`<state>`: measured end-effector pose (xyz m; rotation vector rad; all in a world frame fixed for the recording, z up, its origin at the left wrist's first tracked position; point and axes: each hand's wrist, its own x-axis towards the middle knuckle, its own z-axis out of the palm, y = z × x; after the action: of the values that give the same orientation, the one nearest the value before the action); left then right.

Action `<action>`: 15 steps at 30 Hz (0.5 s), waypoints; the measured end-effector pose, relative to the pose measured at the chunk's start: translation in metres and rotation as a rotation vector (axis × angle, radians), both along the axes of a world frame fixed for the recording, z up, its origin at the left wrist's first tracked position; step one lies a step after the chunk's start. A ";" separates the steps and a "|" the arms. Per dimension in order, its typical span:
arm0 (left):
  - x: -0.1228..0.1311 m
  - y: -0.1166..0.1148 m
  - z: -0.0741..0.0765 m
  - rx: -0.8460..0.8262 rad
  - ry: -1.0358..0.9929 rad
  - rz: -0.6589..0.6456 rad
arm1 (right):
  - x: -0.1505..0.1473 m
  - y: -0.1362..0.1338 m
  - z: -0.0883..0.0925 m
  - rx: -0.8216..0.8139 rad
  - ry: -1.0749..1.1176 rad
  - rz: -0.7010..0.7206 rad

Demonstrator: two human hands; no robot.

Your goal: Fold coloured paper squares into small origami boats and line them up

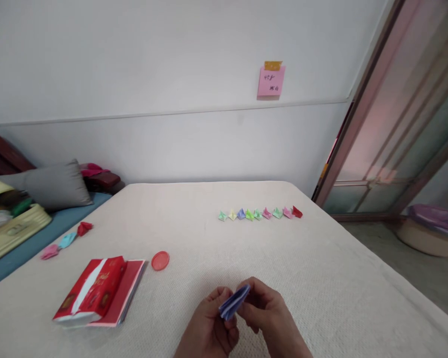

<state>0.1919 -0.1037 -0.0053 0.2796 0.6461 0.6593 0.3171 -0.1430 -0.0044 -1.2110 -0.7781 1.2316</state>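
Note:
A small piece of folded blue-purple paper (234, 302) is held above the near part of the cloth-covered table (186, 293), its layers showing as thin pleats. My left hand (213, 323) pinches its lower left end between thumb and fingers. On the other side, my right hand (268, 313) has its fingers closed on the upper right end. Beyond both hands a row of several small folded paper figures (250, 214) in green, yellow, blue, pink and red stands on the cloth.
Left of my hands lie a round red lid (160, 260) and a red tissue pack (93, 288) on a stack of coloured paper (130, 293). Further left are three folded papers (67, 240). A pink note (271, 81) is taped to the wall.

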 end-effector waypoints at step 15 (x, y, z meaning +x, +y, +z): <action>-0.013 -0.006 0.021 1.176 0.833 0.231 | 0.005 -0.017 0.026 0.198 -0.548 -0.025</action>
<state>0.1791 -0.1097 0.0156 1.6515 1.0260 1.1088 0.3223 -0.1603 0.0218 -1.4034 -1.2487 0.7784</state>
